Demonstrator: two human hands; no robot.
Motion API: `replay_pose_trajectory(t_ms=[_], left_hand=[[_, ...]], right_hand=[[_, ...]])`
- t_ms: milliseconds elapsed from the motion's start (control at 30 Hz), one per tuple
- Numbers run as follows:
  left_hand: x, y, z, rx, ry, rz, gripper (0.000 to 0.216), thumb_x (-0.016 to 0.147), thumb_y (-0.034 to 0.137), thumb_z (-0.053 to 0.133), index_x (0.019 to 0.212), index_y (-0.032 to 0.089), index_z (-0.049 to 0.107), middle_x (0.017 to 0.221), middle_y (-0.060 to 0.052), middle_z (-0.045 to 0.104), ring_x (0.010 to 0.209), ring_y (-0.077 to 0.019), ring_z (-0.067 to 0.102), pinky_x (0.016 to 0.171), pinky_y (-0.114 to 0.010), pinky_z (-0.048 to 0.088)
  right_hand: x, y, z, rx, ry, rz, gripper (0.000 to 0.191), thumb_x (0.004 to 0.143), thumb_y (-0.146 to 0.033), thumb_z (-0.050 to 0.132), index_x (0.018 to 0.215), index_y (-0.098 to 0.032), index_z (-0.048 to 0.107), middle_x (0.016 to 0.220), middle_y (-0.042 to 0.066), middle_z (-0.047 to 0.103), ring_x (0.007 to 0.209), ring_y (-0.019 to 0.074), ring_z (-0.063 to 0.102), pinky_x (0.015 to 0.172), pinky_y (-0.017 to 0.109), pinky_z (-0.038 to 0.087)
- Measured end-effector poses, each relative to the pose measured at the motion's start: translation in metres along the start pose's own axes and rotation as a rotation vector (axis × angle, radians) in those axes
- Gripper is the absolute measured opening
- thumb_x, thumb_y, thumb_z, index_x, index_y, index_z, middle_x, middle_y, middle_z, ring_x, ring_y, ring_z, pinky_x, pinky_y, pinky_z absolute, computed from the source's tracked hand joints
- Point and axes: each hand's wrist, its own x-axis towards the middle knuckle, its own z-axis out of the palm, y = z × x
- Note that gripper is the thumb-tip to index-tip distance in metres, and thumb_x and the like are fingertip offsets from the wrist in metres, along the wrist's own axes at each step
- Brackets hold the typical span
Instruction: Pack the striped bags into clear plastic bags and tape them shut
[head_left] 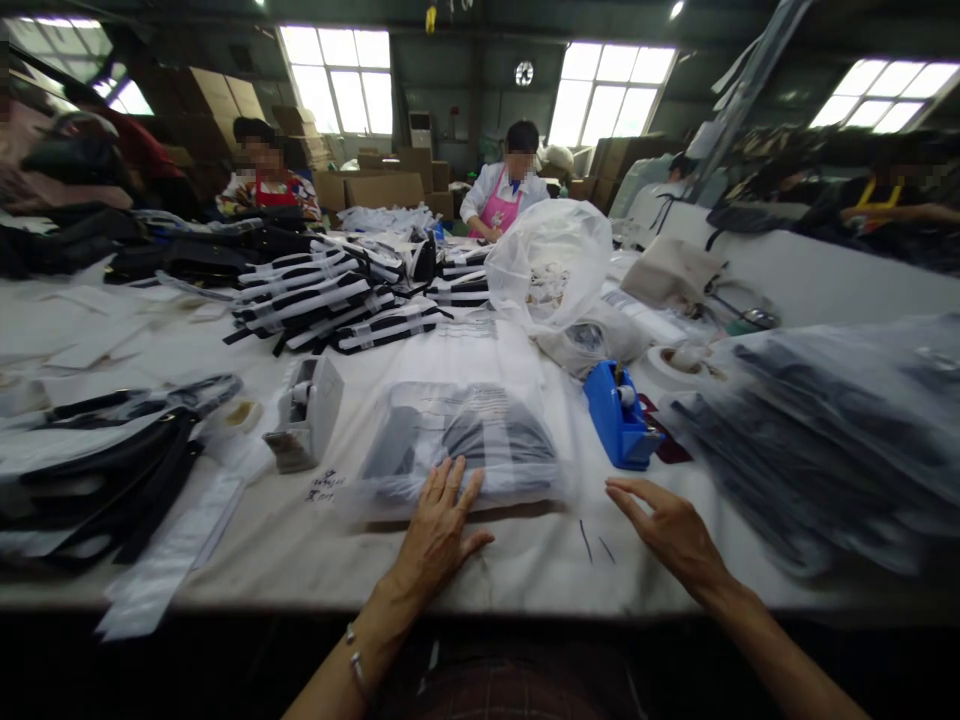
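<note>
A clear plastic bag [517, 465] with a dark folded item inside, perhaps a handbag, lies flat on the table in front of me. My left hand [442, 525] rests on its near edge, fingers stretched out. To the right of the package, my right hand [671, 525] is by the table surface, fingers partly extended and nothing visible in them. Just beyond that hand stands a blue tape dispenser [621, 415]. A grey-white tape dispenser [304, 415] is left of the package.
Black bags [112, 480] and white strips [176, 560] lie at left. Several wrapped dark items [810, 450] are piled at right. Farther back are stacked black-and-white straps [322, 290] and a large clear plastic sack [555, 255]. A co-worker [506, 190] in a pink apron is across the table.
</note>
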Motion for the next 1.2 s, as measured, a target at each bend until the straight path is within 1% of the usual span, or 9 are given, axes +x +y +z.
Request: replay_pose_trajectory(t_ms=[133,267,367,533,700,933,1033,1133,1200], left_hand=[[-0.002,-0.006,0.009,0.07,0.08,0.043,0.08,0.08,0.053,0.068,0.147,0.023,0.035,0.151,-0.016,0.039,0.138,-0.0369,0.037,0.108,-0.053,0.039],[-0.002,-0.011,0.016,0.111,0.133,0.08,0.078,0.082,0.056,0.062,0.147,0.022,0.035,0.149,-0.016,0.041,0.134,-0.037,0.041,0.106,-0.052,0.041],[-0.002,-0.012,0.018,0.121,0.151,0.094,0.075,0.085,0.056,0.058,0.148,0.022,0.034,0.149,-0.016,0.041,0.135,-0.0361,0.041,0.106,-0.051,0.041],[-0.003,-0.012,0.019,0.109,0.162,0.087,0.073,0.088,0.056,0.054,0.149,0.022,0.032,0.15,-0.015,0.041,0.136,-0.035,0.04,0.107,-0.051,0.039],[-0.003,-0.012,0.018,0.109,0.144,0.087,0.072,0.087,0.055,0.055,0.148,0.021,0.035,0.15,-0.016,0.04,0.136,-0.0354,0.04,0.106,-0.051,0.04],[-0.002,-0.011,0.017,0.101,0.152,0.085,0.071,0.088,0.053,0.055,0.148,0.021,0.034,0.151,-0.016,0.039,0.136,-0.0348,0.039,0.107,-0.051,0.038],[-0.003,-0.011,0.018,0.105,0.157,0.085,0.071,0.088,0.053,0.056,0.148,0.021,0.035,0.151,-0.016,0.039,0.136,-0.0355,0.038,0.106,-0.05,0.039],[-0.002,-0.011,0.017,0.107,0.16,0.082,0.07,0.089,0.051,0.055,0.148,0.021,0.034,0.15,-0.016,0.039,0.136,-0.0356,0.039,0.106,-0.051,0.04],[-0.002,-0.01,0.017,0.105,0.163,0.082,0.069,0.089,0.051,0.054,0.148,0.021,0.035,0.15,-0.016,0.039,0.136,-0.0353,0.039,0.106,-0.051,0.04]], right_hand=[[0.035,0.022,-0.034,0.176,0.269,0.39,0.039,0.08,-0.053,0.058,0.096,-0.021,0.073,0.098,0.008,0.074,0.091,0.0268,0.067,0.084,0.037,0.049],[0.076,0.045,-0.034,0.428,0.262,0.618,0.04,0.068,-0.053,0.067,0.082,-0.016,0.073,0.075,0.006,0.072,0.074,0.023,0.066,0.067,0.032,0.049],[0.097,0.056,-0.021,0.522,0.231,0.653,0.04,0.061,-0.054,0.072,0.071,-0.015,0.07,0.057,0.002,0.065,0.06,0.019,0.062,0.054,0.027,0.045],[0.106,0.057,-0.009,0.679,0.281,0.692,0.037,0.053,-0.049,0.077,0.065,-0.016,0.066,0.059,0.003,0.066,0.058,0.017,0.06,0.051,0.026,0.043],[0.097,0.052,-0.014,0.752,0.319,0.728,0.041,0.059,-0.05,0.074,0.079,-0.015,0.071,0.071,0.006,0.073,0.061,0.017,0.063,0.049,0.025,0.04],[0.113,0.046,-0.033,0.779,0.235,0.776,0.022,0.061,-0.033,0.077,0.068,-0.015,0.066,0.058,0.006,0.068,0.053,0.0172,0.062,0.049,0.026,0.044],[0.113,0.039,-0.043,0.778,0.221,0.751,0.028,0.064,-0.034,0.077,0.083,-0.015,0.067,0.058,0.003,0.068,0.054,0.017,0.062,0.048,0.025,0.044],[0.097,0.036,-0.046,0.778,0.222,0.721,0.052,0.063,-0.037,0.079,0.107,-0.016,0.063,0.059,0.001,0.068,0.054,0.018,0.063,0.048,0.025,0.043],[0.082,0.039,-0.041,0.786,0.231,0.734,0.06,0.06,-0.039,0.081,0.112,-0.015,0.061,0.06,0.001,0.068,0.056,0.0178,0.063,0.052,0.026,0.044]])
